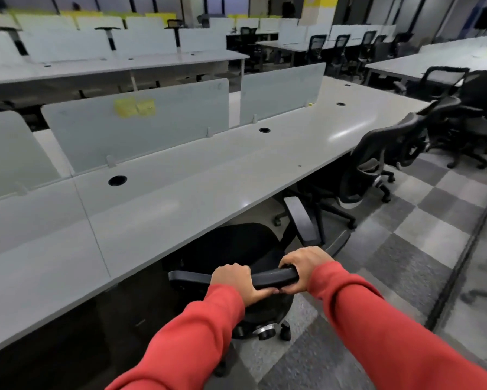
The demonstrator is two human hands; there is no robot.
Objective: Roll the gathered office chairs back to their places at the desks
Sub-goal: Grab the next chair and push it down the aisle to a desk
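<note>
A black office chair point(231, 249) stands right in front of me, its seat partly under the long grey desk point(180, 192). My left hand point(234, 280) grips the top bar of the chair's backrest point(276, 277). Just to its right, my right hand point(301, 267) grips the same bar, thumbs nearly touching underneath. Both arms wear red sleeves. Further along the desk a second black mesh chair point(377, 161) is tucked in at its place. The base and castors of my chair show below the backrest.
Several black chairs point(467, 122) are gathered at the right beyond the desk's end. Frosted dividers point(135, 122) with yellow sticky notes line the desk's far side. A checkered carpet aisle point(422, 235) runs to the right. More desk rows and chairs fill the background.
</note>
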